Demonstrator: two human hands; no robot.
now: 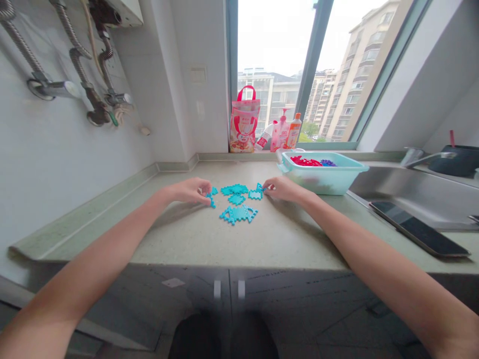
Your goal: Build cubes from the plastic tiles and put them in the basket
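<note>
My left hand [192,190] is on the left of a group of turquoise puzzle-like pieces, its fingers closed on a small toothed building piece [212,202]. Across from it, my right hand [281,188] pinches another small turquoise building piece [259,187] at the group's right side. Between the hands lie a flat toothed piece [234,189], a smaller one [237,199] and a square frame piece [255,195]. Nearer to me is a joined shape [238,214] with a curved loop at each end. My fingers partly hide both held pieces.
A pale blue basin [325,175] with red and purple pieces stands at the right, beside the steel sink [411,192]. A dark tablet-like slab [419,229] lies by the sink's front edge. A red-handled bag [245,124] and several bottles [280,132] line the windowsill.
</note>
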